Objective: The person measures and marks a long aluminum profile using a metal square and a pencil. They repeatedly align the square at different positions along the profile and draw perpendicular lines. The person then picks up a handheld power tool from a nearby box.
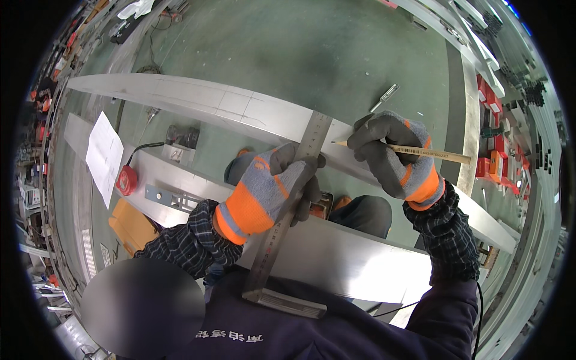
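My left hand [270, 192], in a grey and orange glove, presses a metal try square [312, 141] down so its blade spans two long aluminium bars. My right hand [393, 159], gloved the same way, holds a wooden pencil [444, 156] with its tip touching the far bar [198, 99] right beside the square's blade. The square's thick stock [288, 302] rests against the near edge of the near bar [348, 258]. Faint pencil lines cross the far bar to the left of the blade.
A sheet of paper [103, 156] and a red tape measure [126, 180] lie on the near bar at the left, next to a small bracket [165, 197]. A brown cardboard piece [129, 225] lies below. Red boxes [489, 162] line the racks on the right. The floor is green concrete.
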The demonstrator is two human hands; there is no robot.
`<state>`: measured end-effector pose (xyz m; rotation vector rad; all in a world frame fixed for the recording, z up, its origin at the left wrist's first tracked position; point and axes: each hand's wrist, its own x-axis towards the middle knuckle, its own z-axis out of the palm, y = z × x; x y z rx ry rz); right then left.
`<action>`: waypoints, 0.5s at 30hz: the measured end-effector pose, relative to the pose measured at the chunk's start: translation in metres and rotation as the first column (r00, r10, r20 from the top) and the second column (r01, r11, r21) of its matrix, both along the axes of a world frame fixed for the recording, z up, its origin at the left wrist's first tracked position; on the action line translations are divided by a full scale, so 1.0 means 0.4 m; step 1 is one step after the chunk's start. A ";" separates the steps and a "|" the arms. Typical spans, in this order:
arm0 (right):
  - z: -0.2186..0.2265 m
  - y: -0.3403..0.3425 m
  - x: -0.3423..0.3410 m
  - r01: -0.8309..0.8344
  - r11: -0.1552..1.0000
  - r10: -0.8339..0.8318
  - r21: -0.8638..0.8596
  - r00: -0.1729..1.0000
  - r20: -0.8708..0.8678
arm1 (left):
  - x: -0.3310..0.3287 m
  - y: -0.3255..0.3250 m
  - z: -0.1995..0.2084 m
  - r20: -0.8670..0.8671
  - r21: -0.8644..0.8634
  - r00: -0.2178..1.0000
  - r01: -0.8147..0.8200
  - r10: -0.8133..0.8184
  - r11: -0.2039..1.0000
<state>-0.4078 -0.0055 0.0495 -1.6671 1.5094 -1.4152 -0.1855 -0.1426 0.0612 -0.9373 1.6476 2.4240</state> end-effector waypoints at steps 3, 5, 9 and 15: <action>0.004 -0.003 0.005 -0.022 1.000 0.022 0.005 0.999 -0.034 | 0.000 0.000 -0.005 -0.016 -0.007 1.000 0.003 -0.003 1.000; 0.000 -0.010 0.003 -0.048 0.998 0.044 -0.040 0.996 -0.078 | 0.000 -0.002 -0.004 -0.019 -0.018 1.000 0.012 -0.013 1.000; 0.014 -0.016 0.014 -0.076 0.995 0.066 -0.072 0.988 -0.136 | 0.000 -0.003 -0.004 -0.015 0.014 1.000 0.005 -0.004 1.000; 0.011 -0.023 0.010 -0.128 0.989 0.117 -0.074 0.983 -0.139 | 0.004 -0.008 -0.023 -0.026 0.042 1.000 0.018 -0.017 0.999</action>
